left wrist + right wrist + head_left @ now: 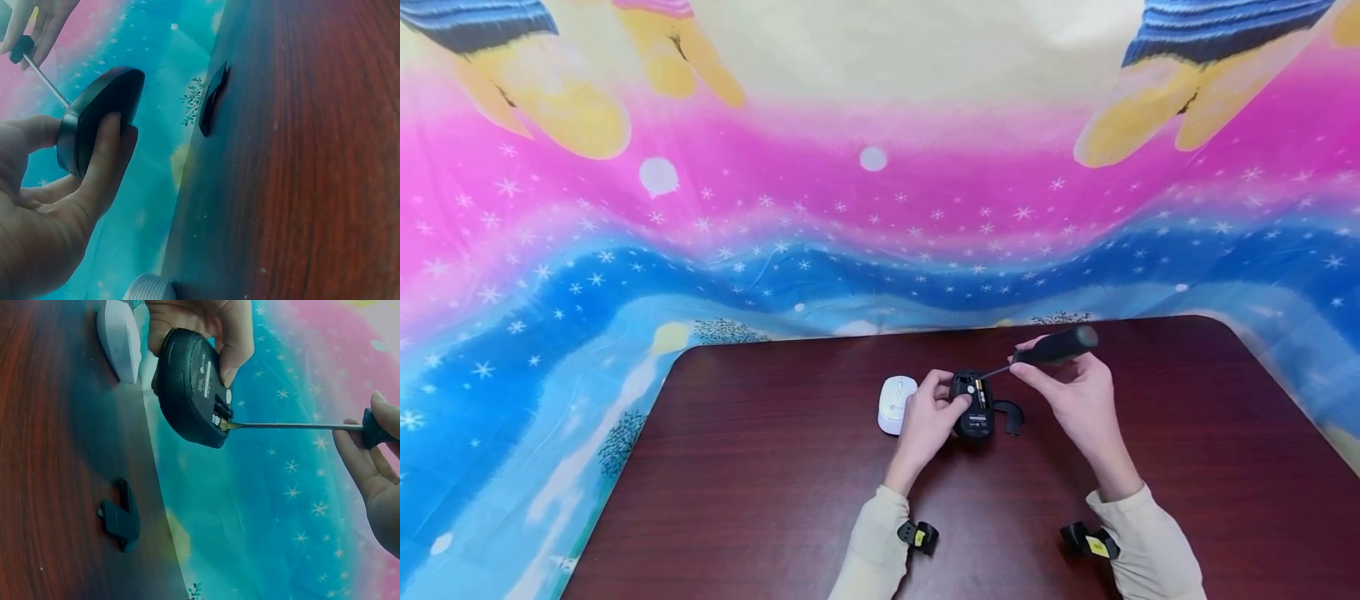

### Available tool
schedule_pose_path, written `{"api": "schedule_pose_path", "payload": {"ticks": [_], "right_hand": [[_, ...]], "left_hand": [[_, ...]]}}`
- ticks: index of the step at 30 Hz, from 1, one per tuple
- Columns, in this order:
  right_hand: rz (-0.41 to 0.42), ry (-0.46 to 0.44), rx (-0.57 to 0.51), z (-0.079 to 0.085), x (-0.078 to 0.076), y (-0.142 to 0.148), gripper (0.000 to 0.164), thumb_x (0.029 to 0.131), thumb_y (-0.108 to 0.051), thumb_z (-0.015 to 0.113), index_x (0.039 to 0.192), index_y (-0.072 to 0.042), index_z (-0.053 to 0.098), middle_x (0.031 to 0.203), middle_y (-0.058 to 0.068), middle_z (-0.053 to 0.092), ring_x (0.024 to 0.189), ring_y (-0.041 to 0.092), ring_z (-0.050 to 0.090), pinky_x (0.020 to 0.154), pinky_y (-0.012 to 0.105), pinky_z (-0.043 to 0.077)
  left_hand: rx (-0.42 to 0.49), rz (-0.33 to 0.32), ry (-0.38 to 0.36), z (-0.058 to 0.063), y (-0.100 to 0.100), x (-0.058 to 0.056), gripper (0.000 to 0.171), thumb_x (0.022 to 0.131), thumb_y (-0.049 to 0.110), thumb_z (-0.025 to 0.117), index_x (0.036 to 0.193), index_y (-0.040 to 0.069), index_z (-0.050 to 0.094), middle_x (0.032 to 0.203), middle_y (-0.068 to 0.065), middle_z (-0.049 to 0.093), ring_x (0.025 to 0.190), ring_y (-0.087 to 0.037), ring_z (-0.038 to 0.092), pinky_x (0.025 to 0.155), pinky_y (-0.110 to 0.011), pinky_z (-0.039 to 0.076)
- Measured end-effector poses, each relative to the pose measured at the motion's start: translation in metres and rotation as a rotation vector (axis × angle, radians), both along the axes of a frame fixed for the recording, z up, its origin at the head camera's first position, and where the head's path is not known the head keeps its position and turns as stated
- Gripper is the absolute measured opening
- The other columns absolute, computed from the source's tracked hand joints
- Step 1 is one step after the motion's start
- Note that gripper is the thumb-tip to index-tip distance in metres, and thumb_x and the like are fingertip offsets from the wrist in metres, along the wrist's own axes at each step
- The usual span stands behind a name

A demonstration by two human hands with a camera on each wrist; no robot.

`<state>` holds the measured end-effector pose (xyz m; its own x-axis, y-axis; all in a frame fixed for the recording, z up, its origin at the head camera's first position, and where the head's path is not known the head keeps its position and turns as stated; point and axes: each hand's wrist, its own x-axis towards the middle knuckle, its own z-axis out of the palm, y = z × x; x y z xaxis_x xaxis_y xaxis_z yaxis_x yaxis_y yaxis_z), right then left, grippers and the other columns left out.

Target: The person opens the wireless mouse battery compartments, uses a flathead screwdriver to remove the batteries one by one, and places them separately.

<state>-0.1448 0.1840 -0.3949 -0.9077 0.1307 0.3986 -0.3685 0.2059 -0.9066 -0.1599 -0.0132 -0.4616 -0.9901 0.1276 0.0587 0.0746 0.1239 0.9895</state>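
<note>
My left hand [928,421] grips a black computer mouse [976,427], its underside turned up and its battery bay uncovered. A battery [981,392] shows inside the bay. In my right hand [1086,400] is a screwdriver with a dark handle [1056,346]. Its thin metal shaft [294,426] reaches to the mouse, the tip right at the battery's end in the right wrist view. From the left wrist view, the mouse [103,119] is held up off the table between thumb and fingers.
A white mouse [897,404] lies on the table just left of my left hand. The black battery cover [1011,417] rests on the dark wood table [760,500] to the right of the black mouse. Behind the table's far edge hangs a printed cloth [850,208].
</note>
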Motion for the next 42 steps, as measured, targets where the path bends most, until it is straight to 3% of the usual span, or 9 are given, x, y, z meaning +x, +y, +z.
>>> {"api": "schedule_pose_path", "payload": {"ticks": [2,5,9,12,18,25,29,34,42], "right_hand": [[0.018,0.005,0.013,-0.002,-0.001,-0.001,0.028,0.090,-0.001,0.079,0.116,0.004,0.071,0.103,-0.009,0.077,0.094,0.007,0.073,0.086,0.020,0.054],[0.092,0.010,-0.063,-0.007,-0.004,0.000,0.025,0.092,0.001,0.076,0.116,0.006,0.069,0.104,-0.003,0.077,0.094,0.010,0.075,0.089,0.021,0.054],[0.260,0.038,-0.319,-0.012,-0.010,0.005,0.019,0.097,0.010,0.064,0.116,0.010,0.064,0.104,0.010,0.076,0.095,0.021,0.076,0.090,0.033,0.057],[0.326,0.065,-0.473,-0.014,-0.013,0.010,0.019,0.099,0.013,0.058,0.117,0.012,0.062,0.102,0.017,0.075,0.095,0.026,0.077,0.086,0.040,0.057],[0.307,0.031,-0.650,-0.019,-0.019,0.014,0.015,0.102,0.009,0.056,0.115,0.010,0.063,0.097,0.019,0.075,0.089,0.028,0.077,0.085,0.041,0.059],[0.258,-0.098,-0.954,-0.021,-0.020,0.026,0.009,0.105,0.000,0.056,0.105,0.003,0.064,0.088,0.020,0.074,0.083,0.030,0.077,0.080,0.042,0.061],[0.273,-0.183,-1.081,-0.019,-0.019,0.038,0.010,0.105,-0.003,0.055,0.103,0.003,0.064,0.086,0.020,0.072,0.081,0.030,0.076,0.078,0.041,0.062],[0.254,-0.256,-1.037,-0.017,-0.019,0.053,0.015,0.105,-0.007,0.058,0.103,0.001,0.071,0.090,0.018,0.074,0.083,0.028,0.076,0.078,0.039,0.062],[0.287,-0.414,-0.704,-0.018,-0.021,0.067,0.021,0.106,-0.010,0.059,0.101,-0.012,0.079,0.096,0.006,0.075,0.082,0.017,0.074,0.076,0.030,0.061]], "left_hand": [[0.024,-0.015,-0.010,0.000,0.000,0.000,0.029,0.094,0.015,0.072,0.121,0.006,0.065,0.099,-0.006,0.074,0.075,-0.010,0.070,0.056,-0.027,0.056],[0.045,-0.032,-0.020,0.000,-0.001,0.001,0.029,0.094,0.013,0.072,0.121,0.005,0.064,0.096,-0.006,0.073,0.072,-0.009,0.068,0.056,-0.027,0.056],[0.054,-0.040,-0.012,-0.001,-0.002,0.001,0.030,0.093,0.011,0.072,0.120,0.003,0.064,0.095,-0.006,0.073,0.071,-0.008,0.067,0.056,-0.027,0.056],[0.058,-0.055,0.003,0.000,-0.002,0.001,0.030,0.093,0.012,0.072,0.121,0.003,0.064,0.096,-0.007,0.073,0.072,-0.008,0.067,0.057,-0.028,0.055],[0.032,-0.073,0.014,0.001,-0.002,0.003,0.031,0.094,0.013,0.072,0.123,0.006,0.064,0.099,-0.006,0.073,0.074,-0.008,0.065,0.058,-0.028,0.052],[-0.084,-0.106,0.061,0.001,0.004,0.005,0.037,0.095,0.015,0.070,0.131,0.009,0.062,0.105,-0.003,0.075,0.078,-0.004,0.066,0.064,-0.022,0.051],[-0.072,-0.094,0.059,0.002,0.004,0.005,0.038,0.096,0.017,0.070,0.132,0.009,0.062,0.107,-0.004,0.074,0.079,-0.005,0.067,0.062,-0.024,0.052],[0.007,-0.034,0.029,0.004,0.002,0.002,0.036,0.096,0.015,0.070,0.131,0.007,0.062,0.104,-0.006,0.073,0.079,-0.007,0.067,0.060,-0.027,0.052],[0.064,-0.008,0.016,0.002,0.002,-0.001,0.035,0.095,0.013,0.069,0.128,0.004,0.063,0.103,-0.010,0.074,0.079,-0.009,0.067,0.058,-0.026,0.050]]}}
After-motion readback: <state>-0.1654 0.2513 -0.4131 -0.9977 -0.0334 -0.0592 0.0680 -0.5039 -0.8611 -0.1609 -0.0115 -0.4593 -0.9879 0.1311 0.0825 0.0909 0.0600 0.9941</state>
